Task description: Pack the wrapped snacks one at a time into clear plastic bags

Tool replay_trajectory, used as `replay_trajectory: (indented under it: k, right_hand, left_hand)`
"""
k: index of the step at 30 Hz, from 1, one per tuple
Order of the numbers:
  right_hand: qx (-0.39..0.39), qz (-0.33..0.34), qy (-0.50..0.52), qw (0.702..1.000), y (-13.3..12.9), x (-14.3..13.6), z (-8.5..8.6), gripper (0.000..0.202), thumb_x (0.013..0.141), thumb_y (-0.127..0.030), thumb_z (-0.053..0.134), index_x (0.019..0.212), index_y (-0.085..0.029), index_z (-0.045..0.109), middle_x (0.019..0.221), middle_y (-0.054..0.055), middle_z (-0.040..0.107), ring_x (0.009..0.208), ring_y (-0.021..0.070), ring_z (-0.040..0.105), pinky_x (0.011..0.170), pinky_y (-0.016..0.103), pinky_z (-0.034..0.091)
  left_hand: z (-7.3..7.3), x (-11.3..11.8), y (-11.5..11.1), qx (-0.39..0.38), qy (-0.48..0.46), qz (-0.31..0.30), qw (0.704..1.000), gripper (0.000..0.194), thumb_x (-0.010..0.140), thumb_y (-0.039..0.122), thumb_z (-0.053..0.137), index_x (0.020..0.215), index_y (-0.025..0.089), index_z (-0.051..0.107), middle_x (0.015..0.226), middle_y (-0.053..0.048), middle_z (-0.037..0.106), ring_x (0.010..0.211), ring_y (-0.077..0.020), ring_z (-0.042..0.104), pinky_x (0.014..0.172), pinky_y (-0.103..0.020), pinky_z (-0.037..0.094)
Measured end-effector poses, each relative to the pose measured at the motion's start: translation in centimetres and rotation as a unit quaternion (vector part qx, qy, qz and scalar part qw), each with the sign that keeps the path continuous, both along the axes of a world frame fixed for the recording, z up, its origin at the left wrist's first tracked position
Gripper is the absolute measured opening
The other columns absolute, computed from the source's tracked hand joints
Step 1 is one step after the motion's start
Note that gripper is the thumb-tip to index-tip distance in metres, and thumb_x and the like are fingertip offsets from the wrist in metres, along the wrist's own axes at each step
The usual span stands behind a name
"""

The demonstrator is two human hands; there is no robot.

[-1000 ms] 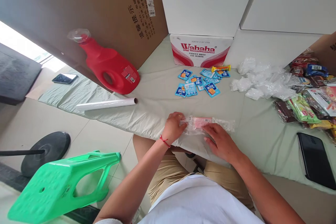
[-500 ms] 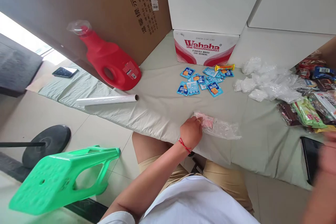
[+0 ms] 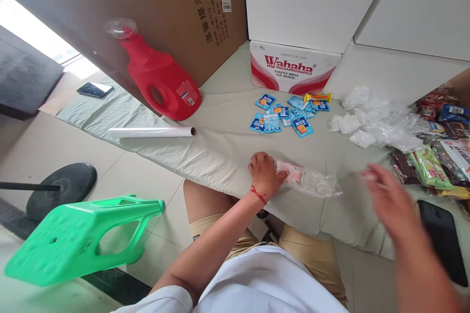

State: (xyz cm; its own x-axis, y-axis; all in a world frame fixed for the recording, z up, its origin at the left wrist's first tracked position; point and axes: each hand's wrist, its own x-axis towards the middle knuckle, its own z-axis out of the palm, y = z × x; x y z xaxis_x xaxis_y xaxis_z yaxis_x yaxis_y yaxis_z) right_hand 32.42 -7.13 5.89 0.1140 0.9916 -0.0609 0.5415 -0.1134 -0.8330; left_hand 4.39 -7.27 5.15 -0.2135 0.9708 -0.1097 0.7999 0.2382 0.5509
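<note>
A clear plastic bag (image 3: 321,187) with a pink packet (image 3: 293,172) inside lies flat near the table's front edge. My left hand (image 3: 265,173) is closed at the bag's left end, its thumb lying against the pink packet and its fingers curled beside it. To the right of the bag, my right hand (image 3: 391,200) is over the cloth, smeared by motion. Its fingers are too blurred to show whether they hold anything. Beyond the bag, several small blue snack packets (image 3: 282,111) lie scattered, with a yellow wrapped bar (image 3: 317,98) at their back edge.
Crumpled clear plastic (image 3: 382,120) and a heap of snack packs (image 3: 433,168) lie on the right, a black phone (image 3: 442,239) in front. A red jug (image 3: 159,78), a white roll (image 3: 152,132) and another phone (image 3: 95,89) are left. A Wahaha box (image 3: 293,68) stands behind.
My right hand has come in from the far right edge toward the bag, uncovering the black phone. My left hand has shifted its fingers at the bag's left end. The view has shifted slightly.
</note>
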Motion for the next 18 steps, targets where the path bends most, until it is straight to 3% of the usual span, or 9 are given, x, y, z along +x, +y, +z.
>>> replay_trajectory:
  k: [3, 5, 7, 9, 12, 15, 18]
  right_hand:
    - [0.037, 0.087, -0.170, 0.981, -0.1, -2.4, -0.4, 0.037, 0.084, -0.043, 0.070, 0.111, -0.017, 0.073, 0.102, 0.014, 0.071, 0.105, 0.0306, 0.062, 0.090, 0.044, 0.053]
    - [0.038, 0.160, -0.265, 0.950, -0.2, -4.2, -0.9, 0.025, 0.086, -0.039, 0.067, 0.099, -0.018, 0.072, 0.094, 0.014, 0.068, 0.100, 0.0330, 0.060, 0.092, 0.050, 0.049]
    - [0.042, 0.193, -0.261, 0.945, -0.7, -5.6, -1.2, 0.016, 0.089, -0.034, 0.060, 0.086, -0.020, 0.068, 0.087, 0.011, 0.063, 0.091, 0.0293, 0.059, 0.089, 0.046, 0.049]
    - [0.048, 0.198, -0.174, 0.963, -1.6, -6.9, -1.1, 0.014, 0.089, -0.031, 0.056, 0.081, -0.021, 0.062, 0.087, 0.009, 0.061, 0.083, 0.0246, 0.058, 0.080, 0.039, 0.050]
    - [0.000, 0.195, 0.042, 0.980, -3.3, -8.6, -1.2, 0.010, 0.085, -0.031, 0.055, 0.085, -0.023, 0.060, 0.083, 0.004, 0.063, 0.077, 0.0206, 0.059, 0.069, 0.032, 0.050]
    - [-0.046, 0.178, 0.212, 0.960, -4.9, -9.3, -2.1, 0.027, 0.086, -0.037, 0.054, 0.105, -0.023, 0.067, 0.092, 0.005, 0.071, 0.082, 0.0224, 0.065, 0.073, 0.034, 0.054]
    - [-0.062, 0.151, 0.289, 0.943, -5.6, -8.9, -3.1, 0.054, 0.096, -0.050, 0.038, 0.136, -0.022, 0.061, 0.117, 0.012, 0.073, 0.097, 0.0259, 0.070, 0.080, 0.041, 0.058]
  left_hand:
    - [0.5, 0.2, -0.3, 0.000, -0.019, -0.001, 1.000, 0.030, 0.074, 0.033, 0.080, 0.088, 0.020, 0.057, 0.118, -0.013, 0.058, 0.118, -0.0329, 0.052, 0.097, -0.046, 0.044]
    - [0.9, 0.6, -1.0, 0.007, -0.040, -0.020, 0.999, 0.019, 0.078, 0.024, 0.072, 0.085, 0.021, 0.054, 0.101, -0.008, 0.060, 0.096, -0.0248, 0.058, 0.082, -0.038, 0.047]
    - [1.2, 1.3, -2.1, 0.043, -0.040, -0.059, 0.997, 0.011, 0.083, 0.018, 0.064, 0.084, 0.022, 0.054, 0.090, -0.005, 0.059, 0.079, -0.0201, 0.057, 0.071, -0.034, 0.044]
    - [1.1, 2.4, -3.4, 0.111, -0.010, -0.126, 0.986, 0.005, 0.090, 0.017, 0.057, 0.088, 0.022, 0.057, 0.089, -0.006, 0.059, 0.078, -0.0207, 0.057, 0.068, -0.035, 0.042]
    - [0.3, 3.9, -4.9, 0.197, 0.031, -0.253, 0.947, 0.016, 0.099, 0.018, 0.046, 0.092, 0.022, 0.060, 0.088, -0.008, 0.061, 0.086, -0.0243, 0.060, 0.069, -0.037, 0.043]
    - [-1.1, 4.3, -5.5, 0.225, 0.047, -0.313, 0.922, 0.016, 0.097, 0.014, 0.045, 0.093, 0.021, 0.059, 0.089, -0.009, 0.062, 0.092, -0.0263, 0.060, 0.074, -0.038, 0.047]
    - [-2.2, 3.6, -5.7, 0.223, -0.002, -0.367, 0.903, 0.020, 0.081, 0.011, 0.056, 0.100, 0.020, 0.057, 0.099, -0.012, 0.063, 0.101, -0.0286, 0.059, 0.089, -0.044, 0.050]
